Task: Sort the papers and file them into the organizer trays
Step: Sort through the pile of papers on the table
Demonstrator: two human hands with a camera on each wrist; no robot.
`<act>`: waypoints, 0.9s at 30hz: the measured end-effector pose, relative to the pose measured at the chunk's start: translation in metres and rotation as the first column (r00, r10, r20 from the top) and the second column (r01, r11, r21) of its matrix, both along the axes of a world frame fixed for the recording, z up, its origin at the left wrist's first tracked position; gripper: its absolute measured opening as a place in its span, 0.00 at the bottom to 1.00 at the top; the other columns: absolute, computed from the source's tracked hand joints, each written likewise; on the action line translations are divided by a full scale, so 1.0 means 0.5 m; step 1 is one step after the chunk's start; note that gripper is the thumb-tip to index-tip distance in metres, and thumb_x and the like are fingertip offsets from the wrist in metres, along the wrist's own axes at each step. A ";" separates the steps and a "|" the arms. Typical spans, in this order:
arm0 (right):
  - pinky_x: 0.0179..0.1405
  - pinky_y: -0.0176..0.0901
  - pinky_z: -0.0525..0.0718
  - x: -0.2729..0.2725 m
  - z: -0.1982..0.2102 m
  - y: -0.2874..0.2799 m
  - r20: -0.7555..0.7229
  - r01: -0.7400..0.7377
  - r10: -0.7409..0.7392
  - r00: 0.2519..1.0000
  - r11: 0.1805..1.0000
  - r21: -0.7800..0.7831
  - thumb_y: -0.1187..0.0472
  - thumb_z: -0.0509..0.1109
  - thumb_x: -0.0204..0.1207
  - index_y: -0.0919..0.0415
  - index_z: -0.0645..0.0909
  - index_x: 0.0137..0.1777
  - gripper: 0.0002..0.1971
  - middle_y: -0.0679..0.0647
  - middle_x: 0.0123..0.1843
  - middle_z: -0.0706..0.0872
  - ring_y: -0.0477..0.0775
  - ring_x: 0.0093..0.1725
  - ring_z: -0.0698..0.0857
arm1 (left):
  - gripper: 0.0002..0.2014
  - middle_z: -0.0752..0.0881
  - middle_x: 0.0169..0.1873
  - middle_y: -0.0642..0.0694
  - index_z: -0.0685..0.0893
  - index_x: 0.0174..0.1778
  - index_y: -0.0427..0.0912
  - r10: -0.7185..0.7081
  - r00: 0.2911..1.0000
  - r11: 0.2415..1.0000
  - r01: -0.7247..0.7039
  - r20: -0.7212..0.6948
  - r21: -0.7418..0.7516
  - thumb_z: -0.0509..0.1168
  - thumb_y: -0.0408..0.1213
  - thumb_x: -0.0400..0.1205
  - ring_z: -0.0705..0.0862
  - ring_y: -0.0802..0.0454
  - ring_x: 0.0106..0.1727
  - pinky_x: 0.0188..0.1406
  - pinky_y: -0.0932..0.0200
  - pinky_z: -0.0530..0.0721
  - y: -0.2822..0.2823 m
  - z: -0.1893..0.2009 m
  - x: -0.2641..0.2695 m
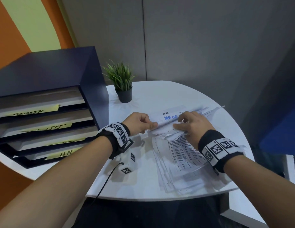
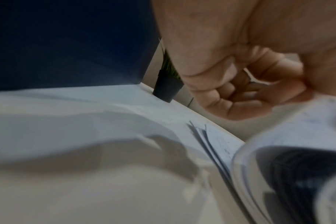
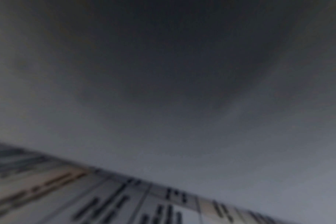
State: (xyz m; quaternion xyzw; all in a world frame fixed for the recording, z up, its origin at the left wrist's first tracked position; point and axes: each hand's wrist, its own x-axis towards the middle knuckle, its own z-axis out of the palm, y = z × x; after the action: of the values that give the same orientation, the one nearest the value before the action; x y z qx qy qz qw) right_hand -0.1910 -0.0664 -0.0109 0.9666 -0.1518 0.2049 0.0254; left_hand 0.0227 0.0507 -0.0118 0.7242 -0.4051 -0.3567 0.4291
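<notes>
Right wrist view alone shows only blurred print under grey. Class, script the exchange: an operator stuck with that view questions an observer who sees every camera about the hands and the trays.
Operator: Where is the right hand?
Observer: The right hand rests on the paper stack, fingers curled at its lifted far edge.
Operator: And the left?
Observer: The left hand pinches that same lifted edge.
Operator: Where are the trays?
Observer: The organizer stands left of the papers; its lowest visible label reads HR.

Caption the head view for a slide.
Both hands, left hand and right hand, leaf through the paper stack beside the labelled organizer.
</notes>
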 end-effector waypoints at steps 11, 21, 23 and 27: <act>0.60 0.48 0.76 0.009 0.012 0.001 -0.128 0.075 -0.060 0.990 0.990 0.120 0.73 0.68 0.68 0.56 0.79 0.45 0.11 0.49 0.36 0.86 0.57 0.36 0.82 | 0.11 0.90 0.45 0.36 0.81 0.40 0.42 0.264 0.962 0.963 -0.260 -0.066 0.066 0.64 0.42 0.85 0.89 0.38 0.47 0.59 0.36 0.85 -0.026 -0.032 0.032; 0.64 0.48 0.68 0.018 0.021 0.013 -0.239 0.099 -0.079 0.968 0.992 0.073 0.64 0.71 0.71 0.46 0.70 0.70 0.28 0.44 0.58 0.81 0.51 0.59 0.79 | 0.09 0.85 0.36 0.42 0.76 0.42 0.42 0.212 0.945 0.977 -0.204 -0.248 0.058 0.59 0.30 0.88 0.87 0.47 0.29 0.23 0.59 0.86 -0.022 0.013 0.006; 0.66 0.50 0.67 0.022 0.022 0.017 -0.263 0.109 -0.091 0.960 0.993 0.054 0.63 0.70 0.72 0.46 0.64 0.78 0.34 0.47 0.62 0.79 0.53 0.64 0.77 | 0.08 0.83 0.28 0.47 0.76 0.42 0.43 0.159 0.945 0.987 -0.147 -0.287 0.061 0.59 0.29 0.87 0.85 0.52 0.22 0.23 0.60 0.87 -0.017 0.027 0.001; 0.67 0.50 0.66 0.028 0.033 0.018 -0.299 0.130 -0.125 0.946 0.991 -0.003 0.61 0.70 0.73 0.47 0.50 0.84 0.43 0.50 0.67 0.76 0.56 0.66 0.74 | 0.06 0.76 0.28 0.48 0.77 0.43 0.44 0.042 0.963 0.997 -0.025 -0.268 0.066 0.62 0.33 0.86 0.79 0.52 0.24 0.38 0.52 0.92 -0.013 0.033 -0.008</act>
State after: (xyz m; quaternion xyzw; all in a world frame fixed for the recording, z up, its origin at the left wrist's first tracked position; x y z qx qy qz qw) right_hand -0.1769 -0.0574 0.0053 0.9747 -0.2102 0.0532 0.0532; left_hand 0.0188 0.0444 0.0045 0.6889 -0.3195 -0.4567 0.4635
